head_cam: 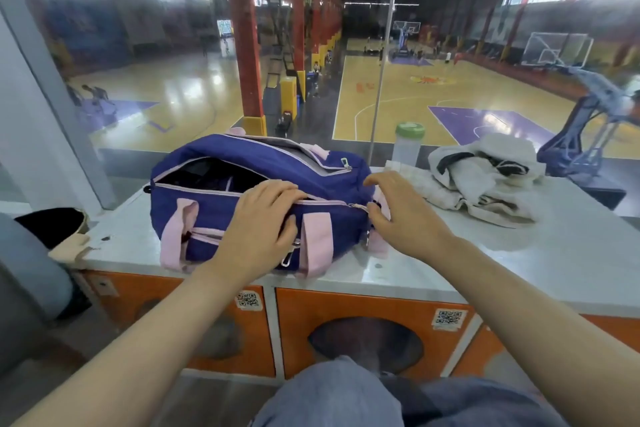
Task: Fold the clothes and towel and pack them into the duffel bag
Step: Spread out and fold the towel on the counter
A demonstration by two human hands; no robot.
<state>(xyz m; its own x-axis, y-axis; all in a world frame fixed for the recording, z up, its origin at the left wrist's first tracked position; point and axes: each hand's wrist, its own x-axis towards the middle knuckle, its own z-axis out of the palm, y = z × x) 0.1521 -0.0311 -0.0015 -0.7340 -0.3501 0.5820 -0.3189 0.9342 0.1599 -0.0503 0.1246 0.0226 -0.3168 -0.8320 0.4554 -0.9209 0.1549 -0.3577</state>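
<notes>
A purple duffel bag with pink straps lies on the grey countertop. Its top zipper is partly open and dark contents show inside at the left. My left hand rests on the bag's near side, fingers curled over the zipper edge. My right hand is at the bag's right end, thumb and finger pinching the zipper pull. A crumpled pile of white clothes with dark trim lies on the counter to the right of the bag.
A clear bottle with a green lid stands behind the bag's right end, against a glass wall overlooking a basketball court. Orange lockers sit under the counter. A beige bag with a dark opening sits at the counter's left edge.
</notes>
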